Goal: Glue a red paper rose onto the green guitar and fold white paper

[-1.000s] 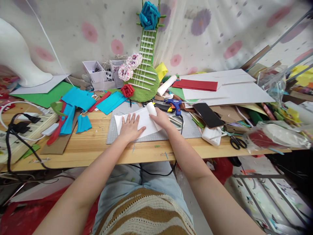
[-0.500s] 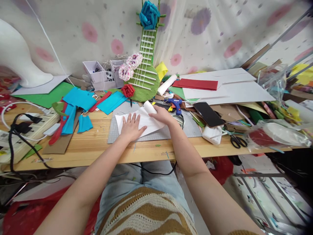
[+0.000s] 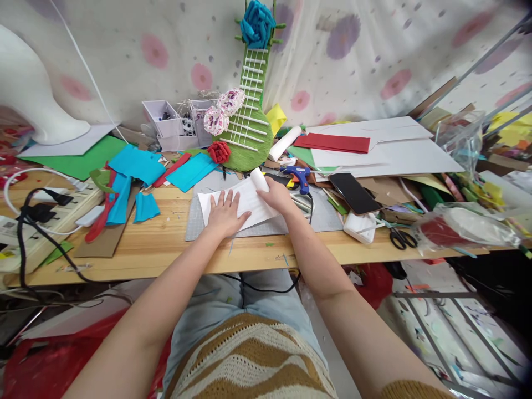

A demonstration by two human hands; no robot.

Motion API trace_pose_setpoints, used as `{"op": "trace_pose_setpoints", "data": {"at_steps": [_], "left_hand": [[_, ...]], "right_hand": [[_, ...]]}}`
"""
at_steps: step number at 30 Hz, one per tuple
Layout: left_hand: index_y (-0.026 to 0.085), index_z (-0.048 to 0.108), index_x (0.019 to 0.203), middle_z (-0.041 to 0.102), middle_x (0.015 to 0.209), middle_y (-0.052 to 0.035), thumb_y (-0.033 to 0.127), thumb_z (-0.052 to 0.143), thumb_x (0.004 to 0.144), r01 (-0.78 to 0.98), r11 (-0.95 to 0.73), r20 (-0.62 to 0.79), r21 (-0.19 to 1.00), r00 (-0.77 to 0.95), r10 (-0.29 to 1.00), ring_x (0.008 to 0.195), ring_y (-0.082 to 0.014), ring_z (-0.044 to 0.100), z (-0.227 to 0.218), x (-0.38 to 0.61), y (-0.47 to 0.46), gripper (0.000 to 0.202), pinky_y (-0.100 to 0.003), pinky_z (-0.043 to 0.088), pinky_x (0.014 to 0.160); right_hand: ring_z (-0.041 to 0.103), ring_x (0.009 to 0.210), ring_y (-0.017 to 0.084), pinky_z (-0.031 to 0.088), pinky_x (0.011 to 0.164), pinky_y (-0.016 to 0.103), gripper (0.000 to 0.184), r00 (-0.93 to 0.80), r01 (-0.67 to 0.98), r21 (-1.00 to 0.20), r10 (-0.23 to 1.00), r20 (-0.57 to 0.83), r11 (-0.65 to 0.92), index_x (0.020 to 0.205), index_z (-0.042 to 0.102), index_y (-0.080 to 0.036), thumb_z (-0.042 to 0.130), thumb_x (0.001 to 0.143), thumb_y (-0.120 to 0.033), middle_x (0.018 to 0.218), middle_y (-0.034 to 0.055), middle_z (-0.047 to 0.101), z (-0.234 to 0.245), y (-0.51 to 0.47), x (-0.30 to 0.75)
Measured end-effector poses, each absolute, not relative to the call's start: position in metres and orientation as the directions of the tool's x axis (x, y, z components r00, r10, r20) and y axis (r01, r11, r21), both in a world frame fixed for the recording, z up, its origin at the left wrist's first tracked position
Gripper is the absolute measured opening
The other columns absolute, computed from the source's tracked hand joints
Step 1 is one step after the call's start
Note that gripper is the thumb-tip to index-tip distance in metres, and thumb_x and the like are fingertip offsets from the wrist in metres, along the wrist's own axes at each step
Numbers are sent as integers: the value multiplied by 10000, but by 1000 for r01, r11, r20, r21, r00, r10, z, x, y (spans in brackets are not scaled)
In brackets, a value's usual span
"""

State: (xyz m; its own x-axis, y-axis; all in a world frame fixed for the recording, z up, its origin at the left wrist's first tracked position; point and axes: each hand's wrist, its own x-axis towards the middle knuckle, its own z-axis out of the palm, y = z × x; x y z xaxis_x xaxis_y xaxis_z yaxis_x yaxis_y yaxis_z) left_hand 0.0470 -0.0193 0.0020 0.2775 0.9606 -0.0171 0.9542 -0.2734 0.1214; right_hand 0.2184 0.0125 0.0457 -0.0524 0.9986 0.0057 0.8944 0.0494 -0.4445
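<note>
A roll of white crepe paper (image 3: pixel 260 180) lies partly unrolled over a grey cutting mat (image 3: pixel 195 226). My left hand (image 3: pixel 225 213) rests flat on the loose sheet, fingers spread. At the rolled end, my right hand (image 3: pixel 275 195) has its fingers wrapped round the roll; its fingertips are partly hidden. Just behind my right hand sits a blue glue gun (image 3: pixel 298 176). Beyond the mat leans a green guitar-shaped craft (image 3: pixel 245 136) with white strings and a blue paper flower (image 3: pixel 257 25) at its top.
Blue paper pieces (image 3: pixel 137 164) and a power strip (image 3: pixel 50 221) lie to the left. On the right are a black phone (image 3: pixel 354 193), scissors (image 3: pixel 402 238), a white box (image 3: pixel 361 227), red paper (image 3: pixel 332 142) and white boards (image 3: pixel 411 158). Another white roll (image 3: pixel 285 143) lies behind.
The rolled end and my right hand have shifted slightly to the right, leaving a little more sheet laid out. My left hand stays flat on the paper. The whole view has shifted slightly.
</note>
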Motion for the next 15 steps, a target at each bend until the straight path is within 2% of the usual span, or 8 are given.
{"op": "trace_pose_setpoints", "data": {"at_steps": [2,5,7,11,13,15], "left_hand": [[136,206,1479,166,1550,-114,651,180,858,953,-275,-17,124,279,960,1428,-334,92,3,47,-19,808,-577,36,1121],[118,222,1474,160,1550,-121,649,202,856,953,-275,-34,125,281,959,1428,-336,86,5,48,-19,814,-576,32,1122],[116,230,1471,152,1551,-118,643,215,856,956,-267,-46,123,274,961,1430,-331,76,5,48,-19,810,-570,28,1125],[117,204,1478,142,1552,-118,641,238,852,958,-251,-36,140,259,965,1434,-319,61,4,49,-19,816,-561,13,1129],[120,189,1481,133,1553,-116,633,264,851,949,-252,-29,191,262,965,1437,-307,46,3,47,-18,815,-562,-3,1129],[139,206,1477,122,1555,-110,612,307,853,924,-245,-19,294,262,965,1439,-297,36,5,44,-16,789,-577,-20,1120]], "right_hand": [[603,1038,323,449,884,434,463,-2,885,-465,1000,26,14,1237,500,-166,516,809,-340,1138,140,646,46,13,224],[596,1046,325,440,893,459,479,228,838,-525,970,89,-149,1268,453,-133,484,825,-314,1159,175,627,49,13,247],[583,1059,333,431,898,477,470,300,810,-559,944,139,-176,1244,474,-143,500,816,-337,1154,176,624,49,10,263],[584,1041,309,432,906,454,443,210,706,-706,969,132,-57,1174,527,-172,540,777,-367,1119,136,638,38,7,271],[584,1033,282,435,916,430,437,146,576,-817,984,105,2,1132,547,-176,563,744,-376,1119,108,638,32,9,263],[586,1017,257,446,910,408,457,94,406,-913,993,73,29,1115,553,-177,579,715,-397,1116,87,638,27,14,254]]}}
